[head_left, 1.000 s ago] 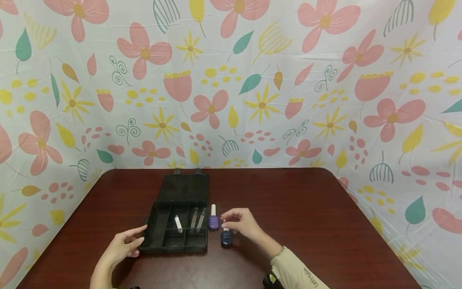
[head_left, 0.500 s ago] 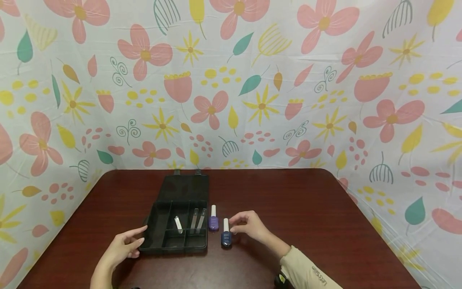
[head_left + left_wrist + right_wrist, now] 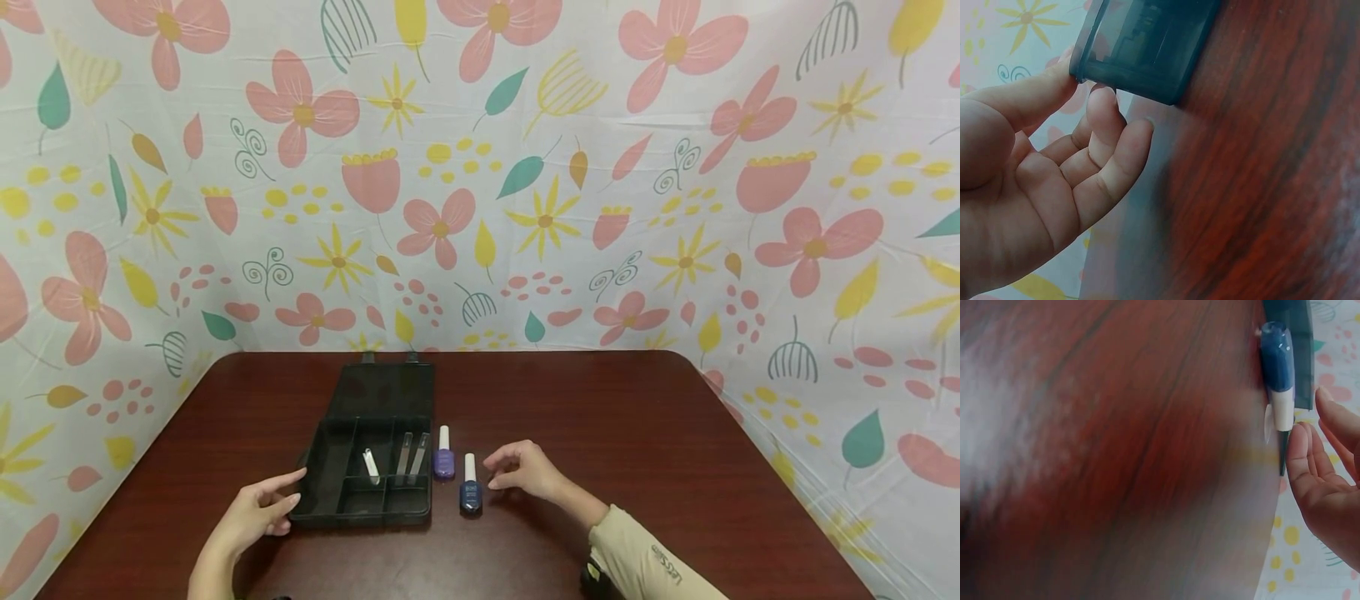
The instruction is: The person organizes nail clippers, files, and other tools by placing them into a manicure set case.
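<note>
From my head view, my left hand (image 3: 251, 512) is at the near left corner of the black divided box (image 3: 326, 471), its index finger reaching straight to the box's side, the thumb next to it and the other fingers bent loosely below. The box sits left of the middle of the brown wooden table (image 3: 637, 433), its lid (image 3: 384, 390) folded back flat toward the far edge. A silver nail clipper (image 3: 371, 465) lies in the middle compartment, and two slim strips (image 3: 419, 454) lie in the one right of it. Just outside the box's right wall is a purple nail-polish bottle (image 3: 444, 464), and nearer to me the dark-blue nail-polish bottle (image 3: 470, 496). My right hand (image 3: 528, 475) is just right of the blue one, thumb and fingers apart and pinching nothing. A beige sleeve (image 3: 652, 554) covers that forearm. Floral cloth (image 3: 480, 192) hangs behind everything.

At my left wrist, the palm shows, with fingertips at the box's edge and the lower fingers relaxed; I can't tell how firmly they press.

At my right wrist, the blue bottle lies on its side beside the box, and my loosely bent fingers are near its white cap.
</note>
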The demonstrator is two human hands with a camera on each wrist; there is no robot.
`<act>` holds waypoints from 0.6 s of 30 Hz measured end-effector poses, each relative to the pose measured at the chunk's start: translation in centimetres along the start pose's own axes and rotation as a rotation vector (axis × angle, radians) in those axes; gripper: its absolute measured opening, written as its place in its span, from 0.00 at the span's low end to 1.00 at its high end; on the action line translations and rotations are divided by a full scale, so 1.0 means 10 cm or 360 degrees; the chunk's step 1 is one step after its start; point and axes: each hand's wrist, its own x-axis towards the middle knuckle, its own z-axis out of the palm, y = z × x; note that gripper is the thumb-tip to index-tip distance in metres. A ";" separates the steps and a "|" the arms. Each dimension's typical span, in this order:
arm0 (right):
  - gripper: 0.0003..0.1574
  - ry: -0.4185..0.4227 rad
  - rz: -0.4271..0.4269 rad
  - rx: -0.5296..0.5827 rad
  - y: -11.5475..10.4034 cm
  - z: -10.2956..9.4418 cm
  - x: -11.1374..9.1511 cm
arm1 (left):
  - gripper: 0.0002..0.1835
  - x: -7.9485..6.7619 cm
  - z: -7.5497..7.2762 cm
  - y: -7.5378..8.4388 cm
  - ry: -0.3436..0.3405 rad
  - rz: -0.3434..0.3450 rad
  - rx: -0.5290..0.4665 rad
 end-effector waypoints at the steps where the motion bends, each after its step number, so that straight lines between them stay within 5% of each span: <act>1: 0.14 -0.0008 0.0014 -0.0012 0.04 0.00 0.01 | 0.28 0.00 0.00 0.00 0.0001 0.0000 0.0000; 7: 0.16 -0.0069 0.0105 -0.0043 0.25 -0.03 0.06 | 0.28 -0.01 0.00 0.01 0.0001 0.0000 0.0009; 18: 0.16 -0.0144 0.0127 -0.0206 0.30 -0.03 0.13 | 0.29 -0.01 0.00 0.01 -0.0019 0.0009 0.0007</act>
